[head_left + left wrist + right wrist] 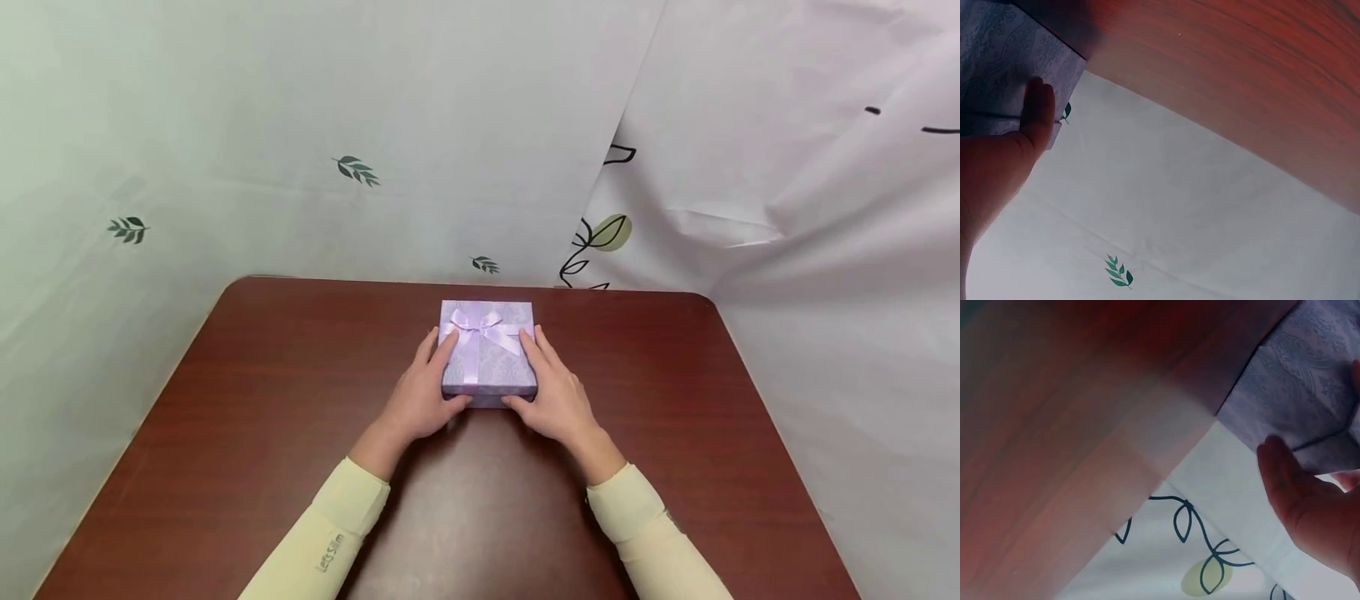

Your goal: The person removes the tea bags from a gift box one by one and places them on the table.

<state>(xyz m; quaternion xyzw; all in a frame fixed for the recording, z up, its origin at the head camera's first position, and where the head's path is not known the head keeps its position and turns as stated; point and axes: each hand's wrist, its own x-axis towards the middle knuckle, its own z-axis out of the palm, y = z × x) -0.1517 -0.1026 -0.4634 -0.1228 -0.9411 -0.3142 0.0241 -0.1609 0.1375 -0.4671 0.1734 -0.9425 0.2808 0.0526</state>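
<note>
A square lilac gift box [498, 367] with a paisley pattern and a satin ribbon bow [477, 325] on its lid is near the far part of the table. My left hand [422, 392] grips its left side, thumb at the near face and fingers along the side and lid edge. On the opposite side my right hand [557, 396] holds it the same way. In the left wrist view, the left thumb [1038, 115] lies against the patterned box wall [1029, 56]. The right wrist view shows the right thumb [1282, 472] at the box's lower edge. The lid looks seated on the base.
The brown wooden table [300, 358] has rounded far corners. Behind it hangs a pale cloth [450, 125] with leaf prints, and a creased cloth [825, 208] covers the right side. Light yellow sleeves [330, 525] cover both forearms.
</note>
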